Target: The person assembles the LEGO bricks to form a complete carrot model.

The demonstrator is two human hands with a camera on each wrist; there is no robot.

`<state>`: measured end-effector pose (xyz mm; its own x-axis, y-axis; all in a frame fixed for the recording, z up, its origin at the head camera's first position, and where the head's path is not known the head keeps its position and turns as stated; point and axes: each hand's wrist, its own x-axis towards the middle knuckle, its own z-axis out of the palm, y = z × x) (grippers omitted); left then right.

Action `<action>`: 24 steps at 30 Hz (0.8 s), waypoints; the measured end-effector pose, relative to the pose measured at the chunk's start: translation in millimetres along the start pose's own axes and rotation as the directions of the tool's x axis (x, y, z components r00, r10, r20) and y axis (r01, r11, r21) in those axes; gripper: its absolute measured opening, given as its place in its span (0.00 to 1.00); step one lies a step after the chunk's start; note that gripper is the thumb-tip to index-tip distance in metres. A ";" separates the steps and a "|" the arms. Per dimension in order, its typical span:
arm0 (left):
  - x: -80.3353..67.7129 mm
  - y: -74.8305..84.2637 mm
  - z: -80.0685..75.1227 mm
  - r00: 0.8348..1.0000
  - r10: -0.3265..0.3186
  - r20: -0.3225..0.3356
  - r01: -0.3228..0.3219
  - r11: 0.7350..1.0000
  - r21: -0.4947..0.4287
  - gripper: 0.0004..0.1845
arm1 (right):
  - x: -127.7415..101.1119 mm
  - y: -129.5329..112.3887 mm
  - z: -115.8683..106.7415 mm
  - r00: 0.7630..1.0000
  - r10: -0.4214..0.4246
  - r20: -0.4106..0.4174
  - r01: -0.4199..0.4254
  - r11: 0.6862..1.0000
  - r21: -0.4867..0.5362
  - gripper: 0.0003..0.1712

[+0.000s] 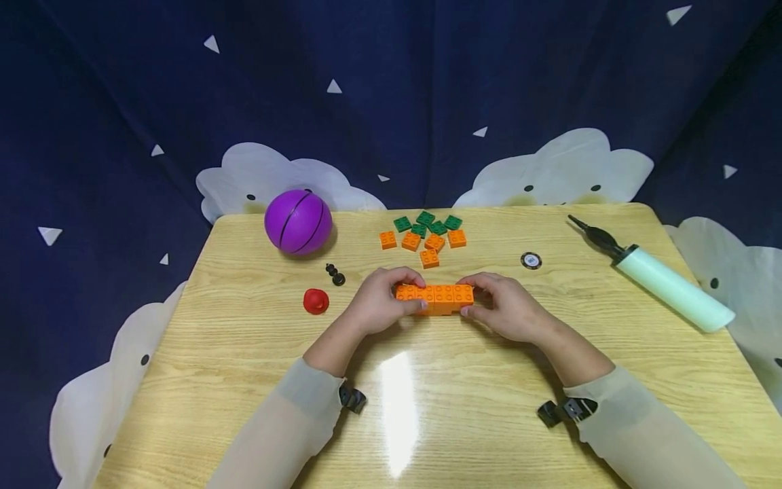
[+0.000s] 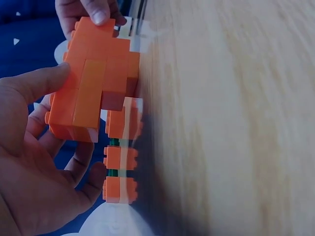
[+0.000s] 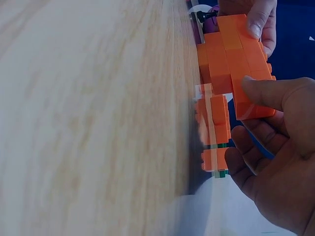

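Observation:
Both hands grip a block built of orange toy bricks point(image 1: 444, 299) in the middle of the table, its studs facing up. The left hand point(image 1: 381, 302) pinches the left end, thumb on the near side and fingers on the far side. On the opposite end, the right hand point(image 1: 512, 309) does the same. Seen from the wrists, the built block point(image 2: 91, 64) steps inward underneath, a wide top row over shorter layers. Just beyond lie several loose orange bricks point(image 1: 430, 259), with several green bricks point(image 1: 425, 218) behind them.
A purple ball point(image 1: 299, 222) stands at the back left. Nearer are a small black beaded piece point(image 1: 335, 274) and a red hat-shaped piece point(image 1: 315, 301). To the right lie a round chip point(image 1: 531, 260) and a hand pump point(image 1: 675, 288). A dark curtain point(image 1: 391, 102) hangs behind the table.

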<state>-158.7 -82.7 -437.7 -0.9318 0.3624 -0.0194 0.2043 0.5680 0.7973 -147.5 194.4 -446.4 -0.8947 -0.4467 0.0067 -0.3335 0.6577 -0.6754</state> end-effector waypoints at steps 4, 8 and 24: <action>1.6 -3.3 0.1 1.000 0.013 0.006 -0.013 1.000 -0.015 0.13 | -0.2 -0.1 -0.9 1.000 0.002 -0.003 -0.002 1.000 0.005 0.26; 2.4 -8.3 0.6 1.000 0.015 0.019 -0.014 0.998 -0.065 0.14 | -0.2 -1.2 -1.0 1.000 0.001 -0.005 -0.001 1.000 0.007 0.26; 7.8 -6.8 -6.9 0.997 0.001 0.073 0.012 0.984 -0.177 0.20 | -0.2 0.2 -0.4 1.000 0.007 -0.006 -0.007 1.000 -0.007 0.26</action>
<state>-169.4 -88.9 -439.2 -0.9071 0.4162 -0.0627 0.1367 0.4324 0.8913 -147.5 194.8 -446.2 -0.8985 -0.4389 0.0064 -0.3296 0.6650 -0.6702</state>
